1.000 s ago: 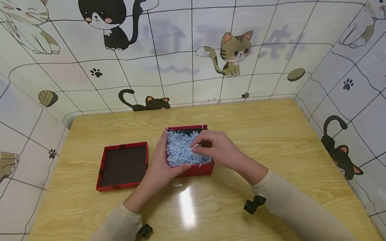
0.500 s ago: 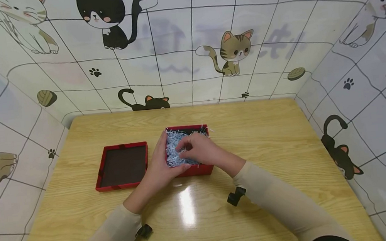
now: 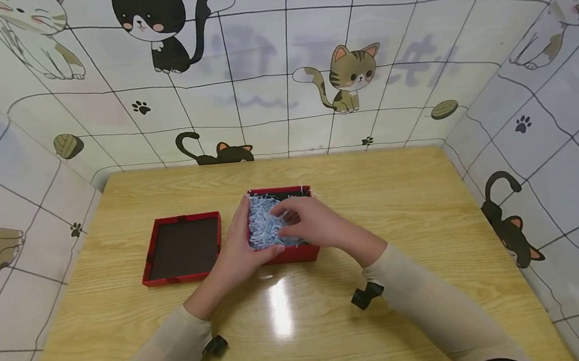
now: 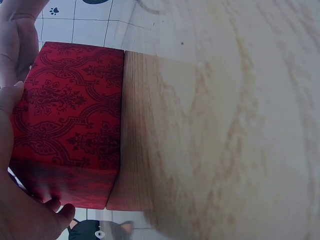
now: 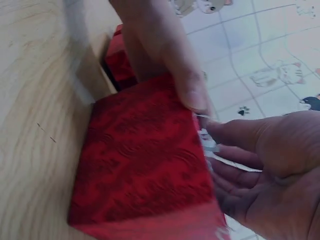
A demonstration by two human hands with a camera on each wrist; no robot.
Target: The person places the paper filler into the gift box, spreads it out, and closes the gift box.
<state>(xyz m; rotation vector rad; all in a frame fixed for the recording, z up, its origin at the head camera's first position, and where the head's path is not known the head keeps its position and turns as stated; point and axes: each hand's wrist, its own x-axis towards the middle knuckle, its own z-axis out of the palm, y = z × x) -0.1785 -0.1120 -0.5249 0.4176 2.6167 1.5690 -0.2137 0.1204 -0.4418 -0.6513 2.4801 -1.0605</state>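
A red patterned box (image 3: 299,254) stands on the table, filled with pale blue shredded paper (image 3: 261,221). My left hand (image 3: 241,248) holds the box at its left side, thumb on the front edge and fingers along the side wall; in the left wrist view its fingertips reach round the far corner. Over the right part of the shreds is my right hand (image 3: 316,220), fingers loosely bent and apart from the thumb. In the right wrist view that hand (image 5: 272,165) is at the box's opening, beside a few pale strands; its fingertips are partly hidden.
A red-rimmed lid (image 3: 144,276) with a dark inside lies upturned left of the box. The wooden table (image 3: 402,204) ends at walls (image 3: 261,102) printed with cats on three sides. Black wrist mounts (image 3: 367,295) hang under both sleeves.
My right hand shifted left over the shreds with fingers close together, then came back slightly right and its fingers spread. The left hand and box have stayed in place.
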